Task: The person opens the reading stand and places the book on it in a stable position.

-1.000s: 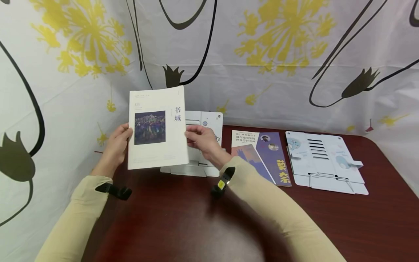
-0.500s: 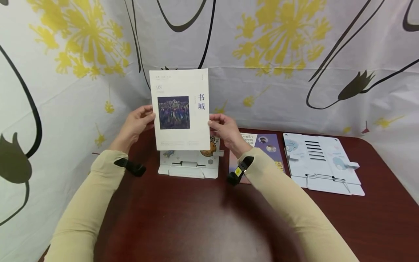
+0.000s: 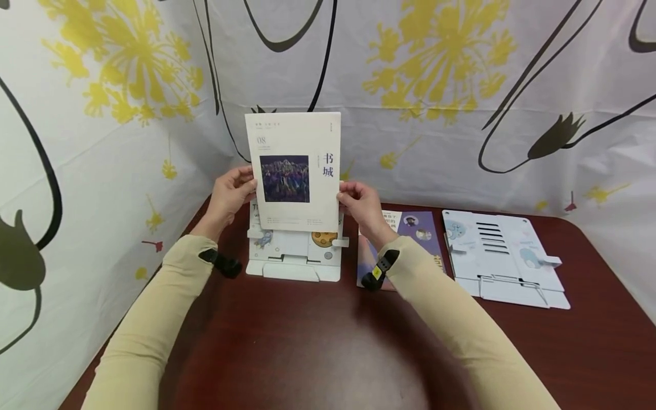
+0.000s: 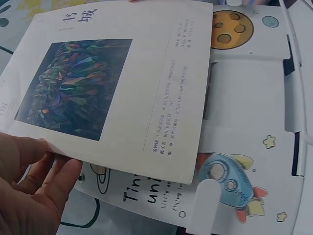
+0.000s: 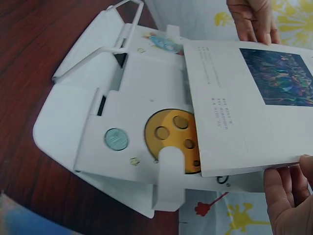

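A white book with a dark square picture on its cover is held up in front of a white book stand. My left hand pinches the book's left edge, thumb on the cover. At the opposite edge my right hand grips it the same way. In the right wrist view, the book overlaps the upper part of the stand, whose lower part with a printed moon shows. The left wrist view shows a printed rocket and a white side clip below the book's corner.
Right of the stand lies a purple and white book, partly behind my right forearm. Farther right a second white stand lies on the dark red table. A patterned cloth wall rises behind the table's back edge.
Both hands have carried the white book rightward from beside the stand to in front of it. It rose at first, and in the last half second shifted slightly right.
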The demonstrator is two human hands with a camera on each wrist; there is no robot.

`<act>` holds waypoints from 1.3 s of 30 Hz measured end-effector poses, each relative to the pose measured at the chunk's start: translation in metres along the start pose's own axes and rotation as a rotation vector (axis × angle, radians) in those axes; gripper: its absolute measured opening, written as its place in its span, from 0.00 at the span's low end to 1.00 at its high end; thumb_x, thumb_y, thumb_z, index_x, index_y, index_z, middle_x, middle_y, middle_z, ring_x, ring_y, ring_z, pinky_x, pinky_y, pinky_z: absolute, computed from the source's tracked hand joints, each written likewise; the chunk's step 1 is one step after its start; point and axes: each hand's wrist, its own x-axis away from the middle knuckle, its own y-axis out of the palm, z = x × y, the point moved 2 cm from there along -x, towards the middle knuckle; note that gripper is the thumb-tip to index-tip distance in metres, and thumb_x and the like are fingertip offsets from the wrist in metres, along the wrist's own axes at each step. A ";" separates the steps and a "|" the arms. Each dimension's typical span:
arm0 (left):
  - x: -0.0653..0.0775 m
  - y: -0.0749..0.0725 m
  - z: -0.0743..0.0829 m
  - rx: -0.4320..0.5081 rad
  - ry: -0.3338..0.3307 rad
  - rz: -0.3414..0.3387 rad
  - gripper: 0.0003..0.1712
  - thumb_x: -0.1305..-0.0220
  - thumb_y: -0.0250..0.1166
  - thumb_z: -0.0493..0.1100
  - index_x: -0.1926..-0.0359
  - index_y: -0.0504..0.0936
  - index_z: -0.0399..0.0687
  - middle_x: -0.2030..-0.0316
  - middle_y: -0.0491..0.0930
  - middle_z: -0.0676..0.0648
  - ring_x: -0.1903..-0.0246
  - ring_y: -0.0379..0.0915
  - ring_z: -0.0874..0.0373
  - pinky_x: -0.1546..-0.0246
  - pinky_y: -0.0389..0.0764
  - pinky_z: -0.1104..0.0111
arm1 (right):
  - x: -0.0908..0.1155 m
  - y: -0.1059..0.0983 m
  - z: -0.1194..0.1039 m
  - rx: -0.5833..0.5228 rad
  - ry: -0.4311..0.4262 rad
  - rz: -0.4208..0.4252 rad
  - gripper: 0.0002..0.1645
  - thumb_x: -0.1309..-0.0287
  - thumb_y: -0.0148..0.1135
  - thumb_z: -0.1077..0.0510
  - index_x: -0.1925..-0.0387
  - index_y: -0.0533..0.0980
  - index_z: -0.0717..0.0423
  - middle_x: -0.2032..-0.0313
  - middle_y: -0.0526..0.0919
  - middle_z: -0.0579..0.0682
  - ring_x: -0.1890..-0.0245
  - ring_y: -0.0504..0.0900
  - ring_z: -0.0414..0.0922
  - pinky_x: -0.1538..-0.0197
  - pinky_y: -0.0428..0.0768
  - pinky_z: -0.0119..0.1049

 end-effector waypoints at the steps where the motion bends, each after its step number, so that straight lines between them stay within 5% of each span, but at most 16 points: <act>1: 0.001 0.000 -0.001 -0.002 0.001 0.000 0.21 0.33 0.56 0.34 0.40 0.71 0.37 0.64 0.74 0.57 0.65 0.73 0.67 0.57 0.81 0.69 | 0.001 -0.001 0.002 0.005 -0.007 0.003 0.11 0.41 0.58 0.69 0.55 0.74 0.67 0.71 0.73 0.47 0.69 0.75 0.41 0.54 0.79 0.47; 6: 0.006 0.002 -0.008 -0.027 -0.005 0.001 0.22 0.34 0.57 0.35 0.39 0.71 0.38 0.61 0.73 0.54 0.63 0.74 0.67 0.61 0.80 0.74 | 0.005 -0.001 0.008 0.052 -0.018 0.016 0.11 0.40 0.58 0.68 0.55 0.75 0.68 0.69 0.74 0.48 0.68 0.76 0.43 0.54 0.80 0.47; 13: 0.009 0.003 -0.017 -0.056 -0.023 0.005 0.22 0.34 0.58 0.35 0.39 0.72 0.40 0.59 0.73 0.52 0.63 0.73 0.65 0.55 0.81 0.67 | 0.008 -0.002 0.017 0.186 -0.071 0.063 0.11 0.43 0.60 0.68 0.57 0.77 0.67 0.68 0.78 0.53 0.70 0.76 0.42 0.57 0.81 0.45; 21: 0.009 0.002 -0.027 -0.111 -0.070 0.013 0.21 0.34 0.58 0.36 0.40 0.74 0.40 0.58 0.72 0.49 0.63 0.72 0.63 0.56 0.81 0.65 | 0.011 0.000 0.027 0.403 -0.117 0.080 0.09 0.43 0.62 0.65 0.60 0.79 0.63 0.65 0.82 0.58 0.74 0.75 0.40 0.73 0.74 0.27; 32: 0.013 0.007 -0.050 -0.151 -0.118 0.030 0.20 0.36 0.60 0.35 0.42 0.75 0.40 0.59 0.74 0.47 0.68 0.72 0.66 0.67 0.81 0.74 | 0.019 -0.003 0.043 0.453 -0.070 0.082 0.09 0.44 0.62 0.63 0.61 0.80 0.60 0.66 0.83 0.55 0.74 0.74 0.40 0.74 0.71 0.28; 39: 0.015 0.011 -0.053 -0.195 -0.101 0.058 0.20 0.38 0.62 0.36 0.44 0.77 0.40 0.54 0.78 0.41 0.64 0.75 0.61 0.63 0.83 0.70 | 0.027 -0.005 0.048 0.488 -0.056 0.088 0.08 0.44 0.63 0.63 0.62 0.81 0.60 0.66 0.84 0.55 0.69 0.79 0.43 0.70 0.73 0.27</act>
